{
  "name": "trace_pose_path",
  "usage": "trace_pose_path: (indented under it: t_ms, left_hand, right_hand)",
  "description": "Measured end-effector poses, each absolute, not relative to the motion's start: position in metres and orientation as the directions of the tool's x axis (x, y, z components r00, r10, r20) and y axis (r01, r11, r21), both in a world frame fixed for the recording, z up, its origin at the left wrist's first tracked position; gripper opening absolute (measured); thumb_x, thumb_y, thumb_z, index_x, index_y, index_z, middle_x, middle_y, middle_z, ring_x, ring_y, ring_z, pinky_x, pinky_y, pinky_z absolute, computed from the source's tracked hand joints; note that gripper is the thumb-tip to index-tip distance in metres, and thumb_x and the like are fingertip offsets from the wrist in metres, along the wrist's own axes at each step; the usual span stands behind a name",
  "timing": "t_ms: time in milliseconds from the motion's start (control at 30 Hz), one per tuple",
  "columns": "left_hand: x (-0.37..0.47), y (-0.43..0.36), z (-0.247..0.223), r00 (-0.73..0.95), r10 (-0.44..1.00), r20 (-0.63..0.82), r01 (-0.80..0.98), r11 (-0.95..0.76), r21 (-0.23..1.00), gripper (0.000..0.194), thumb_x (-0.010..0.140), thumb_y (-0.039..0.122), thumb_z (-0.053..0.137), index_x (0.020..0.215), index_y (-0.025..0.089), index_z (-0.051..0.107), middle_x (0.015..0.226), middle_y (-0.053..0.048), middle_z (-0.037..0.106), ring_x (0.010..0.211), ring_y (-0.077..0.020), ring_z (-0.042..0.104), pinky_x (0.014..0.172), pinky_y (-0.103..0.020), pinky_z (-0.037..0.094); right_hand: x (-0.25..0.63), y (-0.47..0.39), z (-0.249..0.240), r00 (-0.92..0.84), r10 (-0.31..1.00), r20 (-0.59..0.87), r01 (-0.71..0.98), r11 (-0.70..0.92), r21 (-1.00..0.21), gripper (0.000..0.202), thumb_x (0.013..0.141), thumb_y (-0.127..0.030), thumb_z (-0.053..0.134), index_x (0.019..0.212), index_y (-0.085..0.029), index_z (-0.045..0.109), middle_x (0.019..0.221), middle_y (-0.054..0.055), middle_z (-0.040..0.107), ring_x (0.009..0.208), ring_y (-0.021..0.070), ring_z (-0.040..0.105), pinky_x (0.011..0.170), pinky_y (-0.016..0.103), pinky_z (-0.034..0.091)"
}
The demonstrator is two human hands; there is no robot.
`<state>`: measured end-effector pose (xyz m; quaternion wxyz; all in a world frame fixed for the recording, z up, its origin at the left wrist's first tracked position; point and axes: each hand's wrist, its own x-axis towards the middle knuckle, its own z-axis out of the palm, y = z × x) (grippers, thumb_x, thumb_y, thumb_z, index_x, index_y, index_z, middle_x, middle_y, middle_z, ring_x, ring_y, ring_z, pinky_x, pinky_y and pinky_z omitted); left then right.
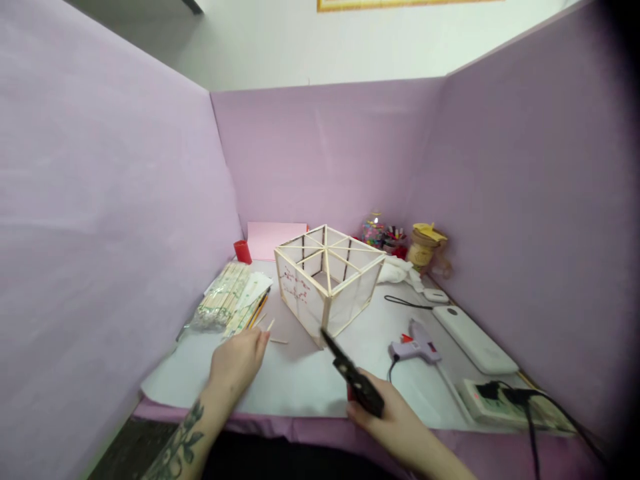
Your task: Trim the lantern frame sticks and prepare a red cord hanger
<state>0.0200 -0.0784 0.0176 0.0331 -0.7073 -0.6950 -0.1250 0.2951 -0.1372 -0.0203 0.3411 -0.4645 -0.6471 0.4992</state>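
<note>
My left hand (239, 359) is closed in a pinch on a short thin wooden stick (271, 325), whose pale tip stands up past the fingers. My right hand (393, 413) grips a black bladed tool (350, 372) with rivets near its middle and a bit of red by the palm. Its dark blade points up and left, overlapping the lower front corner of a box-shaped lantern frame (327, 307). That frame has wooden stick edges, white translucent sides, red blossoms on one side and crossing sticks over the top. Another loose stick (279, 342) lies beside my left fingers.
At left lie a plastic-wrapped bundle of sticks (223, 293), pencils and a red cup-like object (243, 252). A lilac glue gun (416, 347), a white power bank (475, 339) and a power strip (500, 403) with cables sit at right. Purple walls enclose three sides.
</note>
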Motion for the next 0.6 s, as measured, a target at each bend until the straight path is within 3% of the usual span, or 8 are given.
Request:
trace_pose_path:
  t_ms: [67,133,233,300,400,500,600]
  left_hand:
    - [0.007,-0.073,0.018,-0.150,0.986,0.074,0.983,0.141,0.121,0.033,0.095,0.041,0.045,0.079,0.021,0.065,0.079,-0.008,0.073,0.073,-0.0256,0.068,0.054,-0.029,0.029]
    - [0.003,-0.069,0.029,-0.220,0.970,0.101,0.967,0.204,0.150,0.035,0.098,0.040,0.037,0.088,0.021,0.065,0.085,-0.009,0.074,0.078,-0.0257,0.068,0.056,-0.029,0.030]
    - [0.012,-0.063,0.056,-0.204,0.960,0.191,0.964,0.163,0.210,0.036,0.099,0.036,0.032,0.091,0.021,0.064,0.089,-0.008,0.073,0.082,-0.0239,0.068,0.058,-0.029,0.032]
    - [0.025,-0.059,0.070,-0.145,0.967,0.211,0.968,0.095,0.231,0.035,0.097,0.037,0.035,0.086,0.022,0.065,0.085,-0.007,0.073,0.080,-0.0234,0.067,0.058,-0.029,0.032]
    - [0.047,-0.058,0.079,-0.060,0.976,0.207,0.968,0.006,0.251,0.032,0.094,0.035,0.042,0.079,0.021,0.066,0.079,-0.007,0.073,0.076,-0.0227,0.067,0.057,-0.029,0.032]
    - [0.063,-0.060,0.076,-0.006,0.974,0.226,0.953,-0.063,0.296,0.031,0.092,0.031,0.046,0.070,0.021,0.066,0.064,-0.004,0.068,0.062,-0.0196,0.064,0.054,-0.028,0.034]
    - [0.071,-0.064,0.064,0.034,0.950,0.311,0.916,-0.155,0.371,0.031,0.090,0.031,0.055,0.063,0.019,0.063,0.052,0.000,0.059,0.050,-0.0152,0.057,0.052,-0.027,0.039]
  right_hand:
    - [0.294,-0.131,-0.015,-0.328,0.943,-0.055,0.559,0.147,-0.816,0.017,0.075,-0.028,0.065,0.088,-0.018,0.061,0.083,0.004,0.064,0.078,0.0203,0.058,0.070,0.032,0.041]
    - [0.288,-0.121,-0.013,-0.318,0.945,-0.074,0.761,0.208,-0.614,0.027,0.073,-0.027,0.069,0.098,-0.017,0.065,0.094,0.008,0.068,0.086,0.0268,0.062,0.076,0.037,0.044]
    - [0.275,-0.106,-0.015,-0.323,0.943,-0.084,0.885,0.270,-0.378,0.034,0.075,-0.030,0.072,0.105,-0.014,0.069,0.100,0.015,0.069,0.093,0.0351,0.063,0.082,0.047,0.047]
    - [0.266,-0.101,-0.015,-0.357,0.934,-0.023,0.870,0.324,-0.371,0.036,0.078,-0.028,0.071,0.110,-0.013,0.069,0.107,0.017,0.068,0.101,0.0356,0.062,0.087,0.048,0.049]
    - [0.251,-0.108,-0.007,-0.504,0.807,0.308,0.699,0.591,-0.403,0.048,0.084,-0.025,0.064,0.130,-0.012,0.058,0.131,0.019,0.059,0.122,0.0317,0.054,0.101,0.046,0.046]
    - [0.229,-0.123,0.006,-0.636,0.508,0.580,0.489,0.848,-0.206,0.075,0.091,-0.043,0.057,0.152,-0.011,0.029,0.149,0.021,0.044,0.143,0.0352,0.031,0.111,0.055,0.035]
    - [0.207,-0.127,0.016,-0.674,0.404,0.619,0.457,0.886,-0.081,0.093,0.089,-0.061,0.052,0.155,-0.008,0.013,0.152,0.022,0.039,0.148,0.0390,0.015,0.111,0.065,0.028]
